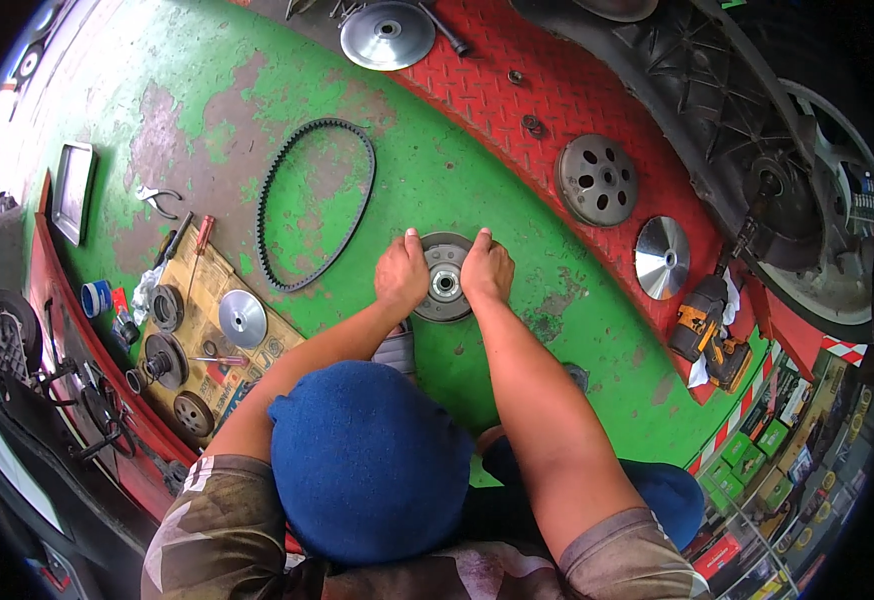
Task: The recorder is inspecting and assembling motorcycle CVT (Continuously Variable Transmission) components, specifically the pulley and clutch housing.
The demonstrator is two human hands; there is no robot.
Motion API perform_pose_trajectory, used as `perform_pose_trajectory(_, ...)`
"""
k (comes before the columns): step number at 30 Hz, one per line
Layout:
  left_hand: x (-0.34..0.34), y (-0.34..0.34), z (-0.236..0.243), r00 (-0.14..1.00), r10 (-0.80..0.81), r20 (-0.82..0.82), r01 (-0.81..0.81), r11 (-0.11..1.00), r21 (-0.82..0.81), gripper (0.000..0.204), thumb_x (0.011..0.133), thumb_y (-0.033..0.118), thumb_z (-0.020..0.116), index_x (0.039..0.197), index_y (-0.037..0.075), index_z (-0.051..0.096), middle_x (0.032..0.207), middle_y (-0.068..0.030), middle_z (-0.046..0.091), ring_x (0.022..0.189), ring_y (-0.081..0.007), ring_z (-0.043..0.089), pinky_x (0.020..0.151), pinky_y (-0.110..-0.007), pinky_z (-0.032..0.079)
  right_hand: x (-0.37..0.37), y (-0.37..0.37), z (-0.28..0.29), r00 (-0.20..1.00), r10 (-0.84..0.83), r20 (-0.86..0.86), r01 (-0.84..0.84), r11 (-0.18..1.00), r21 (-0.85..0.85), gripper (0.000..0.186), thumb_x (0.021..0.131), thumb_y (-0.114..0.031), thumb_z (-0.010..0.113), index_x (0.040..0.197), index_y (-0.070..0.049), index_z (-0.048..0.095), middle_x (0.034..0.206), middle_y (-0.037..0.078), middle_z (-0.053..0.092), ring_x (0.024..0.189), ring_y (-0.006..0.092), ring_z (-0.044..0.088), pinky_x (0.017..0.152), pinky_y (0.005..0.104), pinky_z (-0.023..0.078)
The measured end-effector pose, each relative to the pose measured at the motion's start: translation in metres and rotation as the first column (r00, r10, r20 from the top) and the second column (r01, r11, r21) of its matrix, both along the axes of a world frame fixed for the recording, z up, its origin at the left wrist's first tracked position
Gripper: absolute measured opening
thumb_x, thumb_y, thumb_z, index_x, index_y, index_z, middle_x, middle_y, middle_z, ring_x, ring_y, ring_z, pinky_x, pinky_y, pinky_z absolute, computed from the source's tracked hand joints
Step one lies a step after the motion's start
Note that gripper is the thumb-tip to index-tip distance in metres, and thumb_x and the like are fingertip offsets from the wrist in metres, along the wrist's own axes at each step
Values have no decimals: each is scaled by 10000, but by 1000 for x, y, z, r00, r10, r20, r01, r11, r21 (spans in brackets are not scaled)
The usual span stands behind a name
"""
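Note:
Between my two hands is a round grey metal clutch plate assembly (445,312) with a bright hub in its centre. My left hand (402,272) grips its left edge, fingers curled round it and thumb on the far side. My right hand (488,268) holds the opposite edge the same way. The disc faces up, low over the green floor. Up and left of my hands lies a toothed black drive belt (261,215) in an oval loop. On a red metal platform (497,115) to the right rest a holed clutch bell (597,180) and a shiny pulley disc (663,258).
At left, a cardboard sheet (215,275) bears a silver disc (244,318), screwdrivers and other round parts. Pliers (160,200) and a metal tray (75,190) lie beyond. A yellow-black impact driver (698,315) stands near a scooter wheel (822,290). My blue-covered knee (372,460) rises in front.

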State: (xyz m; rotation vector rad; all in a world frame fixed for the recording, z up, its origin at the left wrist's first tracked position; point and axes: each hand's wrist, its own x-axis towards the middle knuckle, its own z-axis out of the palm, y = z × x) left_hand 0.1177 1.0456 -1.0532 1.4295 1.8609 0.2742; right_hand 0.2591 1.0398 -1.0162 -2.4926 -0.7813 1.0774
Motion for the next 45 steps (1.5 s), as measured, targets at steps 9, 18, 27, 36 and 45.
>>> perform_pose_trajectory(9,6,1,17,999,34,30,-34,999,-8,593,1099,410,278,1032,-50,646,1062,-353,661,1033,-547,599,936,-601,448,2,0,3,1000,-7,4,7,1000,-6,683,1059,-440,303,1052,101,720,1182,339,670,1158,491,615,1052,532,438)
perform_pose_trajectory(18,5,2,15,999,40,8,-40,998,-50,604,1091,447,298,1064,-27,671,1085,-312,688,1061,-507,630,940,-577,475,-1,0,4,1000,-13,22,13,1000,2,684,1055,-447,306,1053,95,725,1178,336,674,1153,493,618,1047,540,440)
perform_pose_trajectory(27,7,2,16,999,35,-3,-35,998,-60,603,1091,453,293,1070,-17,671,1094,-309,686,1058,-505,629,940,-576,475,3,-1,-3,999,-14,30,14,1000,-10,692,1053,-455,306,1026,88,733,1151,338,680,1130,500,625,1037,545,448)
perform_pose_trajectory(36,6,3,18,1000,28,-7,-29,997,-67,617,1090,474,291,1077,-15,667,1109,-310,685,1066,-508,627,939,-580,470,2,0,0,1000,12,11,-12,1000,-19,702,1051,-478,298,1061,78,728,1183,336,673,1155,492,621,1042,542,451)
perform_pose_trajectory(45,-7,1,7,994,103,-30,-107,970,-217,782,1048,624,243,1179,-23,663,1222,-335,654,1192,-496,602,1023,-561,449,-5,-12,1,989,-139,44,142,986,-84,736,1031,-557,322,1060,57,726,1140,312,701,1104,480,658,998,551,488)
